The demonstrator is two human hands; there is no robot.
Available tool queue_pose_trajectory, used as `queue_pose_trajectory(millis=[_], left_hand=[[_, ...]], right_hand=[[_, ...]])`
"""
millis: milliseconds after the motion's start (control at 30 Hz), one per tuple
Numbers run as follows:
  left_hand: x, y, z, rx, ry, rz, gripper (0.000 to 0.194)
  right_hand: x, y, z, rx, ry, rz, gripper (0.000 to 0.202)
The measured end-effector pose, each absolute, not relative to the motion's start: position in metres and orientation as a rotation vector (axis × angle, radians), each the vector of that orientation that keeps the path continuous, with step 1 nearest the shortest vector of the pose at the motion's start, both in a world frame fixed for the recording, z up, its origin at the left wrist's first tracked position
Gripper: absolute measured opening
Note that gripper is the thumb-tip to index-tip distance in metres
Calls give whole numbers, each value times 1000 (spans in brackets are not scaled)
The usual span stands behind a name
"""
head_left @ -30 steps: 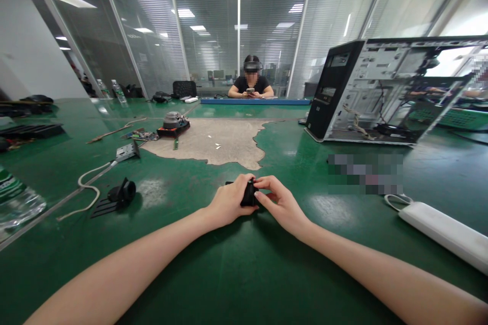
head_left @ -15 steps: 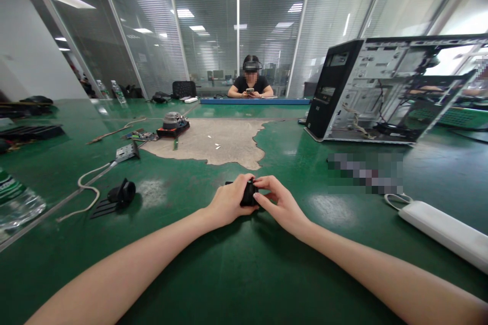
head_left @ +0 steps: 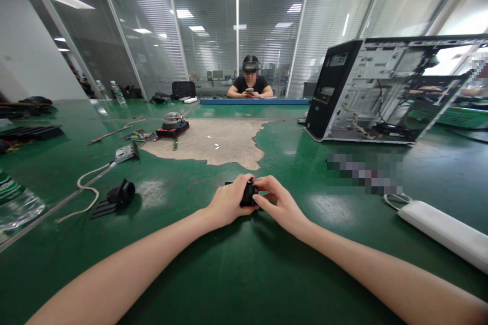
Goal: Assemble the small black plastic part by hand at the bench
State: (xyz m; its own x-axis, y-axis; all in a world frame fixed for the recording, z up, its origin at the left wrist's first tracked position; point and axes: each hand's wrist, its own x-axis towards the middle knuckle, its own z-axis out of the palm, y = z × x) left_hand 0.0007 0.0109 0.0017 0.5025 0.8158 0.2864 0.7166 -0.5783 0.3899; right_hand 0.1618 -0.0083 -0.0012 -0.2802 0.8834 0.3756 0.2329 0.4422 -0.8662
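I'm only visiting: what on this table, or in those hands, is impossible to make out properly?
Black part: head view, full shape hidden by the left hand and right hand.
Pixelated item: head view, details masked by coarse blocks.
Near bottle: head view, cut off by the left edge.
White bar: head view, one end cut off by the right edge.
White scraps: head view, too small to identify.
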Motion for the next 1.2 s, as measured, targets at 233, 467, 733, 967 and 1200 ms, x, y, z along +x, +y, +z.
queue_pose_trajectory(millis=[233, 467, 733, 967, 1200], left_hand=[[2, 12, 1, 2531, 1317, 677, 60], [1, 12, 0, 2547, 1284, 681, 59], [1, 11, 1, 2532, 1303, 675, 60], [2, 11, 2, 2498, 1311, 668, 60], [1, 11, 1, 2513, 1303, 681, 60]], right_hand=[[161, -6, -3, -983, -1697, 931, 19], [162, -5, -3, -999, -1727, 1026, 19], [162, -8, -1, -949, -1742, 833, 14], [162, -4, -4, -1012, -1709, 1071, 23], [163, -8, -1, -937, -1764, 816, 11]])
